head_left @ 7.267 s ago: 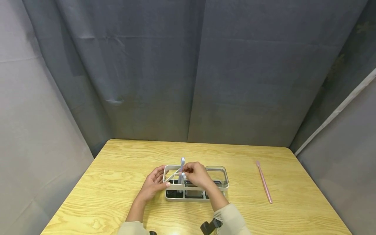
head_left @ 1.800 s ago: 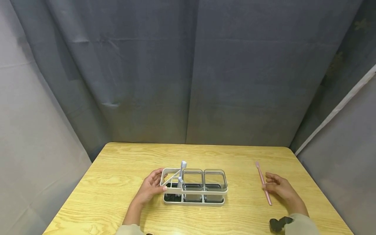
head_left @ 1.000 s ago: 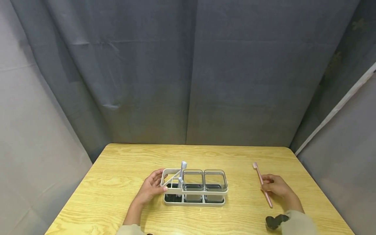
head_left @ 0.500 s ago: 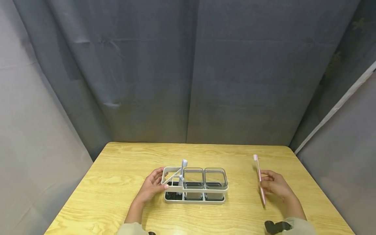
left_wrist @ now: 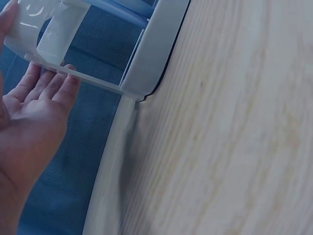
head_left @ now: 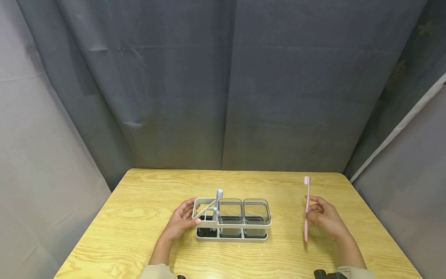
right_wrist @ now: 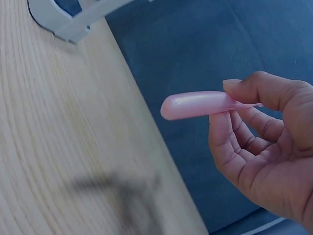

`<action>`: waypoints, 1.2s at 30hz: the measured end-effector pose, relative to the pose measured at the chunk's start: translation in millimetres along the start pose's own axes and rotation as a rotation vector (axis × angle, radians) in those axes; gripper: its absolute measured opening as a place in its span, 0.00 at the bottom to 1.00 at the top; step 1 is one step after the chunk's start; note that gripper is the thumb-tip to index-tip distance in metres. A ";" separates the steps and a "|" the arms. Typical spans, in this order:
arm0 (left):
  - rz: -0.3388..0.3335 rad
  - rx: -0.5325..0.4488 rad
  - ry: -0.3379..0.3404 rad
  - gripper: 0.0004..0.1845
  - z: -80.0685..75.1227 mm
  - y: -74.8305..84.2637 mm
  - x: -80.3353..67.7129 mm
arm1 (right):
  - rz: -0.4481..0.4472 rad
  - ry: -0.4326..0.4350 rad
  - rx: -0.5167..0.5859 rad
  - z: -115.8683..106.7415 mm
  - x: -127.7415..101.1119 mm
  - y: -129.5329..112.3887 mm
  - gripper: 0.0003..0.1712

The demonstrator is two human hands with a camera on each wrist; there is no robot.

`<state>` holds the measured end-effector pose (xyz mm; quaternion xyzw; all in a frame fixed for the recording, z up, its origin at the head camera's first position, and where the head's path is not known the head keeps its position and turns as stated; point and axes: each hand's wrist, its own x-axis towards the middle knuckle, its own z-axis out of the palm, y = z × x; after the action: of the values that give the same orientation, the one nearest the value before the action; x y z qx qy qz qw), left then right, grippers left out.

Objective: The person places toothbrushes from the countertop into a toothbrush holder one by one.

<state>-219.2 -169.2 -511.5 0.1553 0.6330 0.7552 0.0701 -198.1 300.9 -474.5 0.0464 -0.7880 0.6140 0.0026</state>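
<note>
Toward the right side of the table, my right hand [head_left: 325,219] pinches a pink toothbrush [head_left: 306,231] between thumb and fingers. The brush stands nearly upright in the head view, bristles at the top; in the right wrist view its rounded handle end [right_wrist: 195,105] points away from the hand. My left hand [head_left: 179,221] grips the left end of a white toothbrush holder [head_left: 231,239], thumb in front and fingers behind. Two pale lavender toothbrushes [head_left: 220,193] stand in its divided left section. Two clear cups [head_left: 256,211] sit side by side in the rest of it.
The holder stands on a wood-grain table [head_left: 139,209]. A dark grey curtain [head_left: 174,97] hangs behind the table's far edge, with paler cloth [head_left: 45,155] at the left side and more at the right.
My right hand has left the holder, taken the pink toothbrush off the table at right, and lifted and turned it from slanted to nearly upright. The left hand has stayed on the holder.
</note>
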 end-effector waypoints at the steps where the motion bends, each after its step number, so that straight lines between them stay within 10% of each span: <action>1: 0.001 -0.003 -0.001 0.39 -0.1 0.0 0.2 | -0.010 0.000 0.000 1.7 -0.5 -3.2 0.34; 36: 0.006 -0.011 0.000 0.40 -1.2 -2.3 -0.4 | -0.265 -0.013 0.118 87.0 1.4 -68.8 0.18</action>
<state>-219.4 -170.0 -513.9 0.1568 0.6285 0.7587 0.0690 -189.6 200.0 -429.2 0.1543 -0.7375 0.6531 0.0758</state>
